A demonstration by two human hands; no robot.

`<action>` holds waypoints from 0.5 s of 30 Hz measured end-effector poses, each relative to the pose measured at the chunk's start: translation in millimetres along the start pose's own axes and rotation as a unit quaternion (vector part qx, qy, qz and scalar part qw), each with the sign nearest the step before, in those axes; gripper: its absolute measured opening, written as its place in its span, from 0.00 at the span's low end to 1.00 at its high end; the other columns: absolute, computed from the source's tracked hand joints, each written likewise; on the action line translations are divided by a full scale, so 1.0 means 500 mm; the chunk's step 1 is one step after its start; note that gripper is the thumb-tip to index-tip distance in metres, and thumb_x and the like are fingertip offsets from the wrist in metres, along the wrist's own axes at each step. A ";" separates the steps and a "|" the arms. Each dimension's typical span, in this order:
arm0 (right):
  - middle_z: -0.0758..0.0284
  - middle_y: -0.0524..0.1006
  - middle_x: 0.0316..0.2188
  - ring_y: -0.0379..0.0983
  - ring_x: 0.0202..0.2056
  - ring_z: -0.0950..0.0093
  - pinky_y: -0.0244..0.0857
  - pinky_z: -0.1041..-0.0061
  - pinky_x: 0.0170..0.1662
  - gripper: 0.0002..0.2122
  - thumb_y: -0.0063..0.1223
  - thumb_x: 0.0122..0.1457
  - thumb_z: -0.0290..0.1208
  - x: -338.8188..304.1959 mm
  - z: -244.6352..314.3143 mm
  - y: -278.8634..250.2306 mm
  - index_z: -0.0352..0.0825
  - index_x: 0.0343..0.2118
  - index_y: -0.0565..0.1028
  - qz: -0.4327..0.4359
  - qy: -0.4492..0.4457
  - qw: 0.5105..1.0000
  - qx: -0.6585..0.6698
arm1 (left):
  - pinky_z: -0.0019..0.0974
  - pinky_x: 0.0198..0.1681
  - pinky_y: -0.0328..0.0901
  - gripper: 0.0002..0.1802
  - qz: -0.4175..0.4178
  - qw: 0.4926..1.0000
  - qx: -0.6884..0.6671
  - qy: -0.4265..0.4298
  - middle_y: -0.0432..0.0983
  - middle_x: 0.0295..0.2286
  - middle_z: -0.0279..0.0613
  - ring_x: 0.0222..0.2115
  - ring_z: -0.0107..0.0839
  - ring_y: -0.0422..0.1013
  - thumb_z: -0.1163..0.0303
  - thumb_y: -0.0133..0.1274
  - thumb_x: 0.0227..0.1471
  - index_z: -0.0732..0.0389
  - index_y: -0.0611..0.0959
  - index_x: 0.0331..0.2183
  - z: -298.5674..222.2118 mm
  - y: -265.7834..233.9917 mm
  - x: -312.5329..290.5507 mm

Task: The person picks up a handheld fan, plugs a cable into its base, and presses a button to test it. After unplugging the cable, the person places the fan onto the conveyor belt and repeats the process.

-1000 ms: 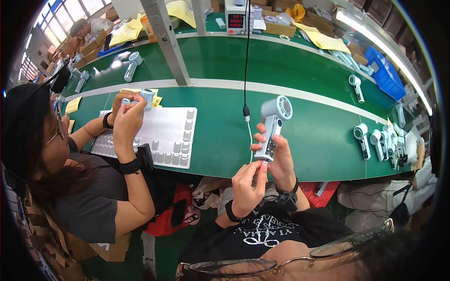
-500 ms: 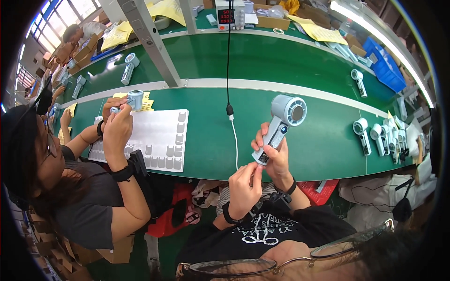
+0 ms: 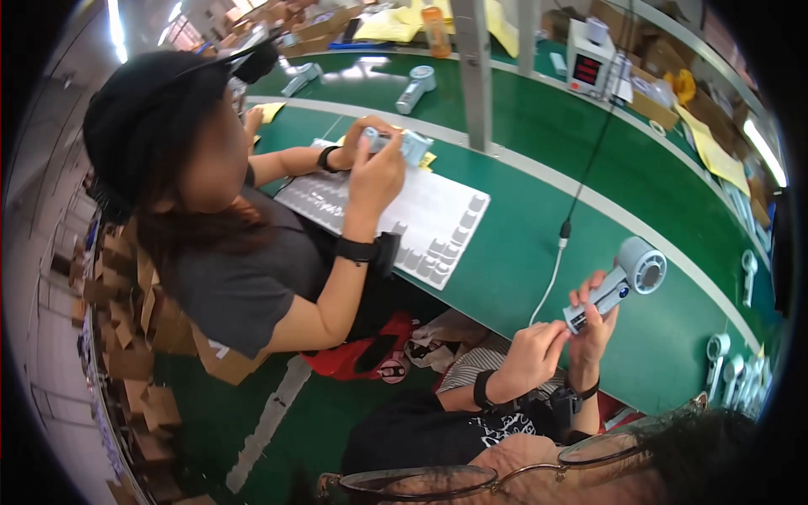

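A light-blue handheld fan (image 3: pixel 641 265) is tilted up to the right, its round head above a slim handle. My right hand (image 3: pixel 596 332) is wrapped round that handle. Dark parts show in an opening near the handle's lower end. At this end the fingertips of my left hand (image 3: pixel 530 360) are pinched together. A white cable (image 3: pixel 551 282) hangs from a black connector (image 3: pixel 566 229) and runs to my left hand, where its end is hidden by the fingers.
At my left a co-worker (image 3: pixel 244 261) holds another light-blue fan (image 3: pixel 414 147) over a white sheet with grey stickers (image 3: pixel 446 215). More fans (image 3: pixel 717 358) stand at the right. A metal post (image 3: pixel 474 76) and a power supply (image 3: pixel 589 63) are beyond the green table (image 3: pixel 505 202).
My view has swung left, so the table and my hands appear further right and the co-worker is more fully in view. My hands keep their hold at the fan.
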State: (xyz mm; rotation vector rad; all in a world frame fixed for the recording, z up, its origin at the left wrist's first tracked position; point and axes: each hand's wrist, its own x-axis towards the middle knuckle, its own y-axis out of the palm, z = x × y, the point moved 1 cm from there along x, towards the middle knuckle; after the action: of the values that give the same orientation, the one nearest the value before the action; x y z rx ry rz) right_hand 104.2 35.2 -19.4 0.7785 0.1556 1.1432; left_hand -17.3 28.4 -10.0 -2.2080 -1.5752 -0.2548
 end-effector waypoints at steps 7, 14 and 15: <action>0.64 0.63 0.43 0.65 0.38 0.74 0.65 0.72 0.41 0.38 0.56 0.52 0.25 -0.006 0.011 0.008 0.34 0.63 0.46 0.018 0.057 0.997 -0.043 | 0.41 0.23 0.62 0.04 0.028 0.999 -0.026 -0.013 0.72 0.21 0.51 0.21 0.47 0.70 0.76 0.52 0.52 0.67 0.76 0.29 0.008 -0.015 -0.005; 0.64 0.66 0.44 0.69 0.37 0.72 0.68 0.69 0.42 0.30 0.55 0.54 0.23 -0.007 0.030 0.009 0.35 0.58 0.54 -0.019 0.129 0.989 -0.069 | 0.39 0.22 0.61 0.05 0.081 0.996 -0.031 0.007 0.71 0.19 0.47 0.18 0.44 0.69 0.74 0.53 0.53 0.66 0.77 0.29 0.019 -0.015 0.012; 0.64 0.67 0.43 0.70 0.37 0.71 0.69 0.68 0.41 0.26 0.55 0.55 0.23 -0.015 0.033 0.004 0.35 0.56 0.58 -0.042 0.156 0.984 -0.080 | 0.38 0.21 0.62 0.06 0.063 0.998 -0.012 -0.018 0.72 0.18 0.47 0.17 0.40 0.69 0.73 0.54 0.53 0.67 0.77 0.29 0.009 -0.025 0.013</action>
State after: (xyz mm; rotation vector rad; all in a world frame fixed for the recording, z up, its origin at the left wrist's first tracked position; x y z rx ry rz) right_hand 107.3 21.2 -8.2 0.4444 0.3507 1.1756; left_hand -27.2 39.3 -8.6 -2.3317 -1.4526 -0.1983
